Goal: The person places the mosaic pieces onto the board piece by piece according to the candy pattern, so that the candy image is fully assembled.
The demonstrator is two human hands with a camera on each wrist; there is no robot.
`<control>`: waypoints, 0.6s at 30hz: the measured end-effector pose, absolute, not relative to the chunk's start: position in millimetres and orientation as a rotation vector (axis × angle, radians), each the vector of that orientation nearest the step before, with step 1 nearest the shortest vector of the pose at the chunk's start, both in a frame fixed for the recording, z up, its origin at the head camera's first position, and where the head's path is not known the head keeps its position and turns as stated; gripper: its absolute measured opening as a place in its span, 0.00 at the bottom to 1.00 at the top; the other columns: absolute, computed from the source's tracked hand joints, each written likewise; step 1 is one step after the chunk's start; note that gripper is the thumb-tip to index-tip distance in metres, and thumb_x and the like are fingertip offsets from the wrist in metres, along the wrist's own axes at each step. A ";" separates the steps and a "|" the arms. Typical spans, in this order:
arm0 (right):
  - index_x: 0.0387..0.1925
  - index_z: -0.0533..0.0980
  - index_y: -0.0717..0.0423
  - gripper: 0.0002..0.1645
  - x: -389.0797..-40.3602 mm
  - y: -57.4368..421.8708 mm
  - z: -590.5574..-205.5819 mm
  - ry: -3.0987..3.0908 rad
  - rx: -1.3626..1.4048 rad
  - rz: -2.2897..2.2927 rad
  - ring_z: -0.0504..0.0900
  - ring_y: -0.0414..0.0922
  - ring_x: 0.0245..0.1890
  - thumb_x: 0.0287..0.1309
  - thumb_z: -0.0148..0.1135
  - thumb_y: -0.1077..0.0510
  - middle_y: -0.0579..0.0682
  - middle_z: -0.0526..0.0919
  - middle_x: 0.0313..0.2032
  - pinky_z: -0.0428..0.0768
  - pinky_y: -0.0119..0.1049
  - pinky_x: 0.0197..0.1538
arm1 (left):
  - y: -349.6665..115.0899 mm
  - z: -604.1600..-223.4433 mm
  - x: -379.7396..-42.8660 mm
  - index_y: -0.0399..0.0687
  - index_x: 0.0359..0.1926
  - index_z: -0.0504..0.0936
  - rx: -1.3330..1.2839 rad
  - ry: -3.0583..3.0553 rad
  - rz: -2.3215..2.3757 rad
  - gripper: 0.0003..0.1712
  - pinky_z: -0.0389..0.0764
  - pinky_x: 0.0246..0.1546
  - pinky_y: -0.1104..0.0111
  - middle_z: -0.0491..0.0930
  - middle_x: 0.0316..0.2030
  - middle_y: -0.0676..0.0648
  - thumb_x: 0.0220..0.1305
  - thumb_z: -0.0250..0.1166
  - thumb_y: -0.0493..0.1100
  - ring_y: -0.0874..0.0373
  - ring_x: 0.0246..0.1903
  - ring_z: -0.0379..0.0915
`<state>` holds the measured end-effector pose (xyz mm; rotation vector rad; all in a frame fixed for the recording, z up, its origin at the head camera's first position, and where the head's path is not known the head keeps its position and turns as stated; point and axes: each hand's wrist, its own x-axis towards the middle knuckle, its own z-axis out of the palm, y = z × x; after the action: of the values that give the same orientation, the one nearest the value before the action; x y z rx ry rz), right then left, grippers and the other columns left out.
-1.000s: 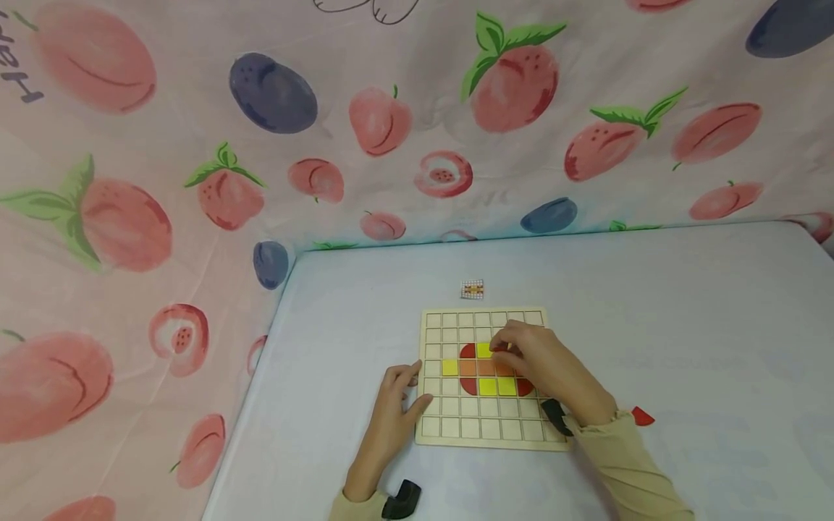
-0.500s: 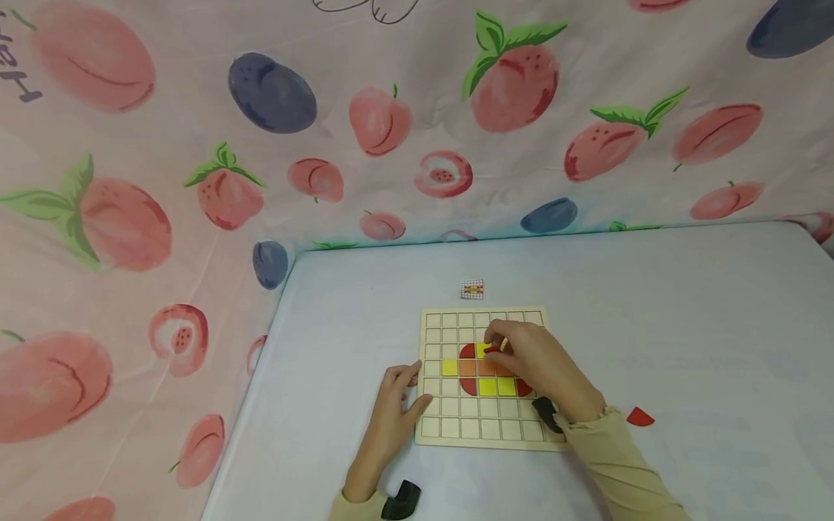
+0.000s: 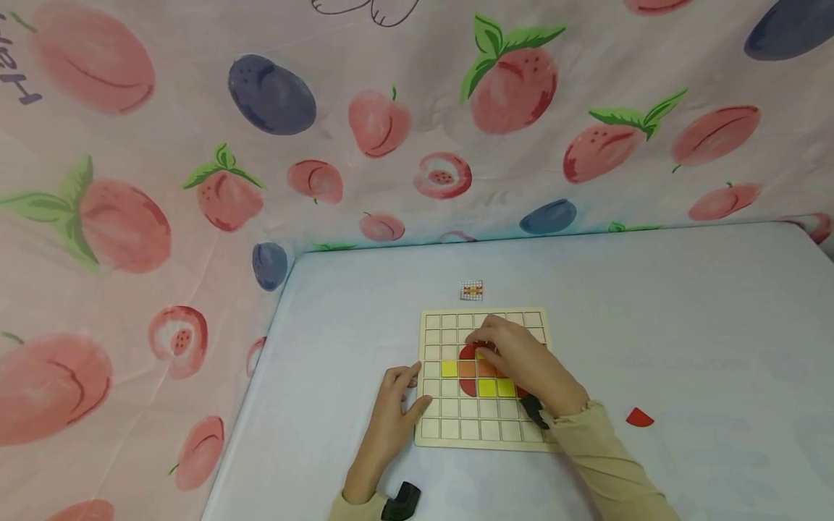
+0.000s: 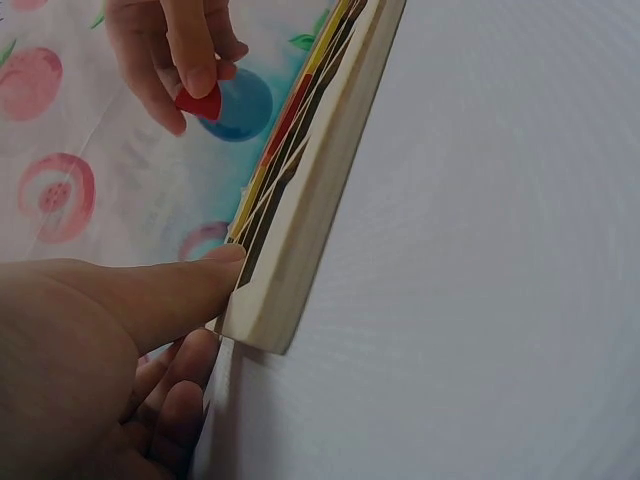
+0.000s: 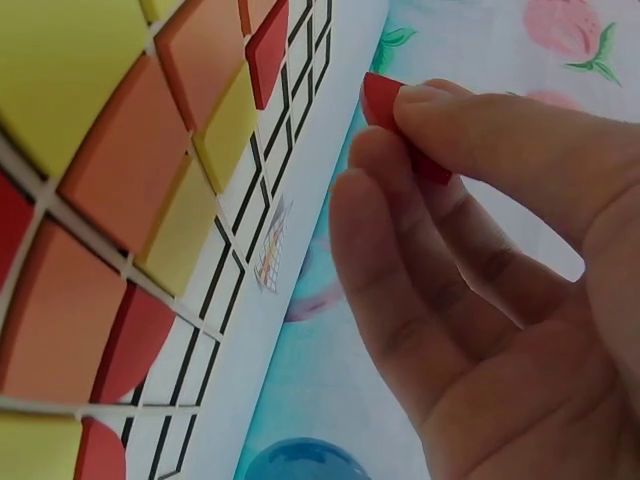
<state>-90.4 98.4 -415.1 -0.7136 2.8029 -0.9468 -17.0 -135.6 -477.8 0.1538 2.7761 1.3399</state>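
A pale wooden grid board [image 3: 449, 428] lies on the white table. On it are orange tiles [image 3: 467, 369], yellow tiles [image 3: 487, 388] and rounded red tiles [image 3: 468, 388]. Over the upper rows, my right hand [image 3: 524, 354] pinches a small red tile [image 5: 378, 100] between thumb and fingertips; the right wrist view shows it raised off the board. My left hand [image 3: 389, 416] rests at the board's left edge, its thumb [image 4: 190, 290] stretched onto the rim and the other fingers beside it. The right hand hides some upper and right tiles in the head view.
Beyond the board's far edge lies a small card [image 3: 472, 290] printed with a coloured grid pattern. A loose red quarter-round tile [image 3: 640, 417] sits on the table to the right, near the right sleeve [image 3: 602, 452]. A fruit-print curtain [image 3: 391, 188] borders the table's back and left.
My right hand has shifted left across the board with the red tile in its fingers. The loose red tile at the right now shows fully beside the sleeve. My left hand stays put.
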 end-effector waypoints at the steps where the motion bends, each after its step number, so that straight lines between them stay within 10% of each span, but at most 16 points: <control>1: 0.43 0.85 0.55 0.10 -90.9 97.2 -415.3 2.806 -0.705 -0.936 0.75 0.40 0.32 0.59 0.69 0.65 0.44 0.80 0.34 0.79 0.35 0.41 | -135.6 -477.8 -17.0 0.42 0.69 0.71 0.154 2.775 1.342 0.33 0.71 0.47 0.70 0.70 0.53 0.48 0.63 0.69 0.38 0.57 0.50 0.68; 18: 0.38 0.86 0.56 0.07 -101.5 82.3 -424.3 2.759 -0.720 -0.980 0.78 0.40 0.33 0.56 0.71 0.63 0.46 0.85 0.35 0.81 0.37 0.45 | -136.6 -479.0 -16.0 0.39 0.68 0.71 0.205 2.807 1.346 0.33 0.71 0.45 0.71 0.71 0.52 0.47 0.63 0.69 0.38 0.58 0.48 0.68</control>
<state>-101.5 82.3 -424.3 -0.7197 2.7593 -0.9800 -16.0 -136.6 -479.0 0.2049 2.8066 1.3460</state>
